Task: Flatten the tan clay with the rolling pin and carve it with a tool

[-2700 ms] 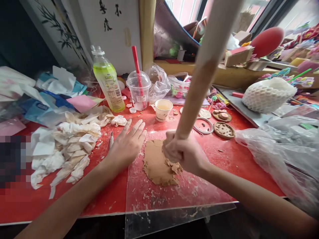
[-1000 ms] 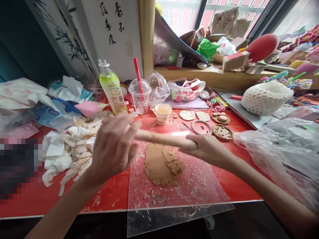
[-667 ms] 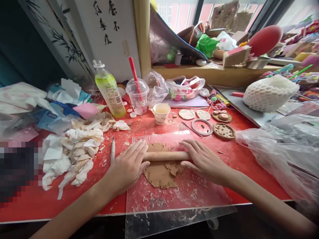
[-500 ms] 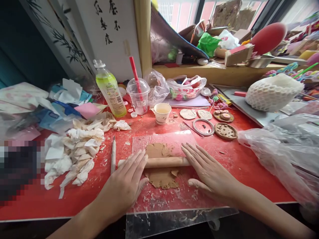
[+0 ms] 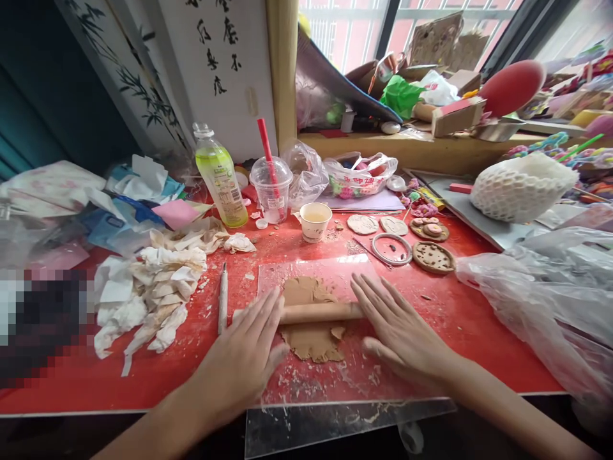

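A wooden rolling pin (image 5: 320, 312) lies crosswise over a flattened sheet of brown clay (image 5: 313, 344), which has ragged edges. Flat on the pin's left end rests my left hand (image 5: 249, 348), fingers stretched out. My right hand (image 5: 402, 332) lies with fingers extended over the right end, its thumb apart and pointing toward the clay. Both hands cover the pin's ends in part. Under the clay is a clear plastic board (image 5: 345, 390) that sticks out past the table's front edge. Left of my left hand lies a pen-like knife (image 5: 223, 299).
Crumpled tissues (image 5: 163, 287) lie on the left of the red table. Behind the board stand a paper cup (image 5: 315, 223), a plastic cup with straw (image 5: 271, 191) and a green drink bottle (image 5: 220, 182). Right are a ring (image 5: 391, 262), clay discs (image 5: 433, 257) and plastic bags (image 5: 522, 287).
The camera view has shifted slightly, so the left-hand objects appear farther right. Both hands remain on the rolling pin, with hardly any visible movement over the clay.
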A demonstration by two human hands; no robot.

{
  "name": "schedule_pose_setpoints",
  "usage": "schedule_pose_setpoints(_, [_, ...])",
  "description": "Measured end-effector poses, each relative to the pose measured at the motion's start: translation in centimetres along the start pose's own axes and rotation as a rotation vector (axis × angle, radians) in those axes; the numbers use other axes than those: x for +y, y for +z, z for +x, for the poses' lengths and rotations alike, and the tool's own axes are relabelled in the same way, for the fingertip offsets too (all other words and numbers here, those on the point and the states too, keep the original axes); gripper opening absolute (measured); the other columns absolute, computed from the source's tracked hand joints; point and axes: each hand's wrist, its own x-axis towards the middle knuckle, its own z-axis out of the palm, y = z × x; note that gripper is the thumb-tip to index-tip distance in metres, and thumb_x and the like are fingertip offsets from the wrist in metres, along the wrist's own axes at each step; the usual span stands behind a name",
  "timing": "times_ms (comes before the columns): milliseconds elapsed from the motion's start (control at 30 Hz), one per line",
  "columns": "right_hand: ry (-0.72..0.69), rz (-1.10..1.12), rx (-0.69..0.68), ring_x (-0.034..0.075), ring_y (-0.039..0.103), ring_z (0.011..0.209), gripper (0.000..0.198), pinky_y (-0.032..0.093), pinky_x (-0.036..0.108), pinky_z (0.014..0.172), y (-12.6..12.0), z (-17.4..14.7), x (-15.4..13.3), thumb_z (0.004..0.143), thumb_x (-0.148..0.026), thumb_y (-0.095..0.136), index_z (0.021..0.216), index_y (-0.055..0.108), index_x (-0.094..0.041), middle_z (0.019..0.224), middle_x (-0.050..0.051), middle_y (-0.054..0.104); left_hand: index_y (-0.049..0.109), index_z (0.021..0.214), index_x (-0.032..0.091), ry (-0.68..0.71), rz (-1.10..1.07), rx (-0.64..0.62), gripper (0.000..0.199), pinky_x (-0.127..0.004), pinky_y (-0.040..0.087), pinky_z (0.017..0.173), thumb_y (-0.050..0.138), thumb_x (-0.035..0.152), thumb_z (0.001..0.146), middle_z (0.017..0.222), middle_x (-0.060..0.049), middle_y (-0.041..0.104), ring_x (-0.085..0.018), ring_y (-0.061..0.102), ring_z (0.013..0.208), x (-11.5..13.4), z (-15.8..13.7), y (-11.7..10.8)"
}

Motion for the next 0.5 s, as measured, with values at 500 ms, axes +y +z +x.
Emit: schedule_pose_setpoints(500, [0.112,0.0,-0.008,0.025,0.013,0.142,0.072,0.024,0.049,0.112,0.5,2.6,1.3,0.094,-0.05,0.019,0.147,-0.007,-0.01,0.152,0.016,0.017,0.031,0.141,0.005,-0.183,0.02,-0.085,0.061,-0.056,0.035,0.104,0.025,0.044,0.096,0.148,-0.016,0.029,-0.031,0.038,0.132,-1.3,2.8,0.6])
